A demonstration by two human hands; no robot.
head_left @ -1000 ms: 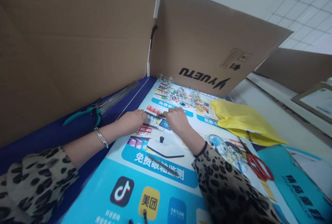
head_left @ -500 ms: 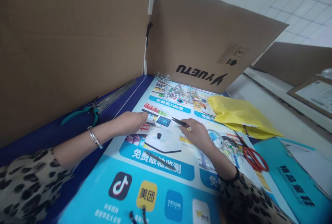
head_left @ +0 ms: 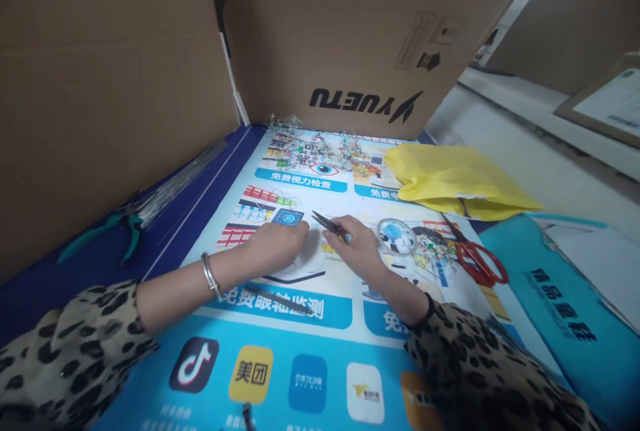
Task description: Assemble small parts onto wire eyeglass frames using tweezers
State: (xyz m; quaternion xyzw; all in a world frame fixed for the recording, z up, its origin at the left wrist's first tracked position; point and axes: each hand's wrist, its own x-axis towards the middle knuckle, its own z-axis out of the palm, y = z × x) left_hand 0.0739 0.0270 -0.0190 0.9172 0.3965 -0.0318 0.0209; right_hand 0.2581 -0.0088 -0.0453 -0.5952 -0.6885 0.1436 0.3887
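My left hand (head_left: 280,244) hovers over the printed poster (head_left: 200,318), its thumb and fingers pinched together. What lies in the pinch, if anything, is too small to make out. Close to its right, my right hand (head_left: 355,248) is closed around a dark, slim-pointed tool, seemingly tweezers (head_left: 325,222). Their tips point left toward my left fingertips, a short gap apart. A second dark slender tool (head_left: 277,298) rests on the poster below my left hand. Thin wire loops with small coloured pieces (head_left: 325,150) lie scattered farther back.
Cardboard panels (head_left: 330,31) wall the left and back. Teal-handled pliers (head_left: 131,234) and a wire bundle (head_left: 175,184) lie left. To the right are a clear round dish (head_left: 397,236), red-handled scissors (head_left: 483,264), a yellow bag (head_left: 450,174) and a teal folder (head_left: 565,298).
The head view has shifted, so the surroundings sit farther left and higher. My left hand has come nearer to my right hand and the tool tips. My right hand still holds the tweezers.
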